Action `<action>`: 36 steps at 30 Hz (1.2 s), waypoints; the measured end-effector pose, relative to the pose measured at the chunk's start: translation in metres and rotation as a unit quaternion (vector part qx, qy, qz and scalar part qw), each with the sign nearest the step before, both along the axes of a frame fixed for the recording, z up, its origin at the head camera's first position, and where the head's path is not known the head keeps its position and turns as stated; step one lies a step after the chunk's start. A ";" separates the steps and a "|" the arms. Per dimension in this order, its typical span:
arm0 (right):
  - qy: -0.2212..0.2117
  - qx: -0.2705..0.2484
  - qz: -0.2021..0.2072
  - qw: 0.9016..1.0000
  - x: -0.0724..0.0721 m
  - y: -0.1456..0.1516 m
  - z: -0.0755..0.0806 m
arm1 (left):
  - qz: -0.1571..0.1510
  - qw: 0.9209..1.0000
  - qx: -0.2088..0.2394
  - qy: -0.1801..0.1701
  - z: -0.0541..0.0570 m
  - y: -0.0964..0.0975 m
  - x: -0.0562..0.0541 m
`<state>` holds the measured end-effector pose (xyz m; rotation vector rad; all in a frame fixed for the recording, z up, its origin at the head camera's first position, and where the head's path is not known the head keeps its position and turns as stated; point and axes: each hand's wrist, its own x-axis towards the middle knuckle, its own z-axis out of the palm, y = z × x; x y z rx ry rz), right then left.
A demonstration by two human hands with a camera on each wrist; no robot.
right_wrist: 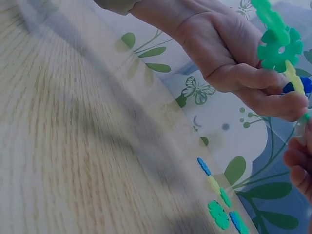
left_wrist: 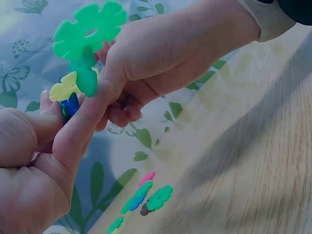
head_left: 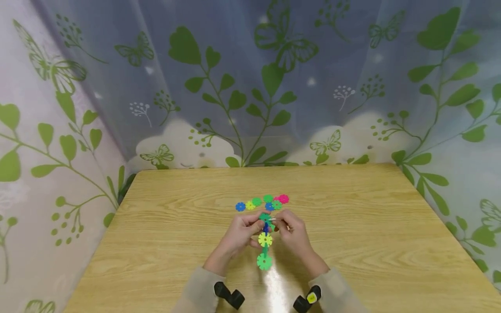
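Leafy curtain (head_left: 235, 52) behind wooden tabletop (head_left: 176, 191), left hand (head_left: 239, 232) gripping a disc chain (head_left: 265, 239), right hand (head_left: 294, 234) pinching a pale piece (head_left: 272, 220) mostly hidden, overlapping loose discs (head_left: 268, 198) at twelve o'clock

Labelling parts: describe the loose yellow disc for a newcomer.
On the wooden table, beyond the left hand and right hand, lie loose discs. Near their left end, between a blue disc and a green disc, the yellow disc is the only yellow one there.
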<state>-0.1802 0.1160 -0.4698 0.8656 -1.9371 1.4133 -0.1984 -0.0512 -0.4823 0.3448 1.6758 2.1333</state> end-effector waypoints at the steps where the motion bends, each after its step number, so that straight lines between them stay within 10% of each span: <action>1: -0.008 -0.001 0.000 1.000 0.001 0.000 0.000 | 0.000 1.000 0.002 -0.002 0.000 -0.001 0.000; 11: -0.093 0.013 -0.039 0.995 0.005 0.002 0.007 | 0.000 1.000 0.001 0.011 0.003 -0.005 -0.001; 23: -0.042 0.044 -0.009 0.998 0.007 0.001 0.009 | 0.005 1.000 -0.008 0.004 0.006 -0.001 0.002; 31: -0.051 0.050 -0.033 0.997 -0.010 0.008 -0.023 | 0.028 0.999 0.022 -0.024 0.008 -0.002 0.001; 36: -0.132 0.068 -0.082 0.986 -0.015 0.012 -0.032 | 0.051 0.998 0.012 -0.021 0.010 -0.006 0.001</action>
